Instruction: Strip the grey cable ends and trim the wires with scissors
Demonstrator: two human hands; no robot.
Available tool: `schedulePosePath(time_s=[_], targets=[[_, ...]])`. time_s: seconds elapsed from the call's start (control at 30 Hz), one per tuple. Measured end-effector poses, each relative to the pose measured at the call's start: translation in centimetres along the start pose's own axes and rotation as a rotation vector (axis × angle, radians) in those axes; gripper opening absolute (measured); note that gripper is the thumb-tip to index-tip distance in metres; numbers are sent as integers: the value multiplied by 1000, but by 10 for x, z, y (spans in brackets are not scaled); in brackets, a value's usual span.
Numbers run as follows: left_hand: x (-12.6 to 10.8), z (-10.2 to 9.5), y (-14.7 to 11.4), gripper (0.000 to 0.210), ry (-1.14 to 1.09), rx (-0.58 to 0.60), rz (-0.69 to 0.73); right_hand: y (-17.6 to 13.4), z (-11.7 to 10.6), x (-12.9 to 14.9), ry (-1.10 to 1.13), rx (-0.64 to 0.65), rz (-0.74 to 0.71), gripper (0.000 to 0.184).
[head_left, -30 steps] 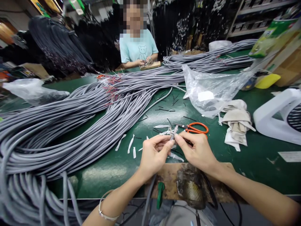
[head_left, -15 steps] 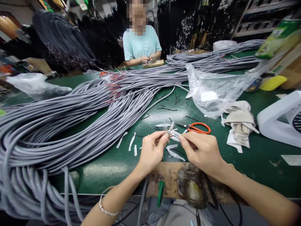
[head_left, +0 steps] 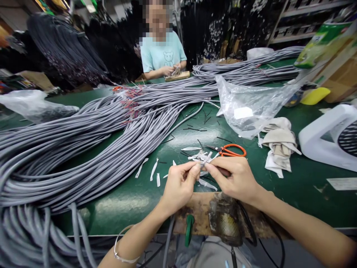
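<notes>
Pinched between my left hand's thumb and fingers is the end of a grey cable, which hangs down past the table edge. My right hand is closed in a pinch at the cable's stripped end, its fingertips almost meeting the left ones. Pale, frayed strands stick out there; the fingers hide the exact grip. Just beyond lie orange-handled scissors, and around them white strips and short black pieces.
Large bundles of grey cables fill the left. A vise-like metal tool stands on a wooden board before me. Rightward are a plastic bag, cloth gloves and a white jug. A co-worker sits opposite.
My right hand has moved left, bringing its fingertips up to the cable end beside my left fingers. The whole view has shifted slightly.
</notes>
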State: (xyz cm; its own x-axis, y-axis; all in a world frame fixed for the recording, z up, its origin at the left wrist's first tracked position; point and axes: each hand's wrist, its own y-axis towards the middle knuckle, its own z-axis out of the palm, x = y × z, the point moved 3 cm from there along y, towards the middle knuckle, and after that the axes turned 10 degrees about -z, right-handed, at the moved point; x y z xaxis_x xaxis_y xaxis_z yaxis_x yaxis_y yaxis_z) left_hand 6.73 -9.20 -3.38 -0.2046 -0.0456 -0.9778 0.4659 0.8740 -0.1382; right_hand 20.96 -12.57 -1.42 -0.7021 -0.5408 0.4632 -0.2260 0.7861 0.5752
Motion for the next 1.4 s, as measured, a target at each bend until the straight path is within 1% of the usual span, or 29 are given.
schedulePosePath(time_s=[0.07, 0.1, 0.2, 0.23, 0.27, 0.33, 0.37, 0.4, 0.43, 0.53, 0.6, 0.67, 0.73, 0.83, 0.9, 0.97, 1.03, 1.1, 1.13, 1.2, 1.27, 1.3, 1.33, 1.4], targets=[[2, 0, 4, 34, -39, 38, -28, 0, -1, 3, 61, 15, 11, 31], [4, -2, 7, 34, -61, 32, -45, 0, -1, 7, 96, 26, -23, 33], [10, -8, 17, 33, -116, -83, -96, -1, -3, 21, 206, 20, -235, 35], [11, -10, 20, 32, -129, -126, -99, -1, -3, 22, 210, -9, -246, 34], [11, -10, 21, 31, -139, -156, -92, -1, -4, 20, 189, -58, -190, 33], [8, -7, 21, 29, -148, -182, -52, -1, -4, 10, 111, -163, 53, 25], [6, -5, 20, 27, -150, -189, -30, -1, -2, 4, 92, -185, 172, 21], [4, -2, 18, 26, -150, -195, -15, 0, 0, 0, 100, -180, 259, 21], [3, 1, 15, 25, -147, -201, -6, 1, 3, -3, 131, -160, 310, 24], [3, 8, 9, 24, -123, -208, -16, 4, 10, -7, 244, -119, 364, 27], [5, 11, 8, 25, -116, -191, -29, 4, 12, -8, 282, -149, 378, 25], [5, 12, 8, 26, -159, -144, -56, 3, 12, -10, 312, -178, 379, 22], [4, 14, 10, 27, -268, -45, -109, 2, 13, -12, 368, -188, 381, 21], [1, 15, 12, 29, -476, 158, -199, 1, 13, -15, 465, -178, 390, 19], [-1, 15, 11, 29, -574, 273, -250, 2, 12, -16, 506, -179, 399, 18], [-1, 15, 10, 28, -626, 354, -301, 3, 12, -17, 534, -185, 414, 17], [-1, 15, 9, 26, -651, 404, -332, 4, 13, -19, 569, -168, 423, 17], [0, 15, 8, 25, -664, 422, -343, 5, 14, -22, 586, -150, 429, 18], [0, 15, 8, 26, -666, 421, -344, 5, 13, -24, 578, -168, 436, 18], [0, 15, 8, 26, -651, 405, -331, 4, 8, -28, 536, -270, 468, 19], [0, 15, 8, 27, -601, 364, -284, 2, 1, -27, 487, -381, 485, 21], [0, 14, 8, 28, -566, 330, -248, 1, -2, -24, 460, -394, 477, 22], [1, 12, 9, 29, -533, 288, -208, 1, -4, -19, 424, -372, 453, 24], [1, 9, 10, 29, -485, 190, -132, 0, -4, -8, 310, -241, 369, 30]])
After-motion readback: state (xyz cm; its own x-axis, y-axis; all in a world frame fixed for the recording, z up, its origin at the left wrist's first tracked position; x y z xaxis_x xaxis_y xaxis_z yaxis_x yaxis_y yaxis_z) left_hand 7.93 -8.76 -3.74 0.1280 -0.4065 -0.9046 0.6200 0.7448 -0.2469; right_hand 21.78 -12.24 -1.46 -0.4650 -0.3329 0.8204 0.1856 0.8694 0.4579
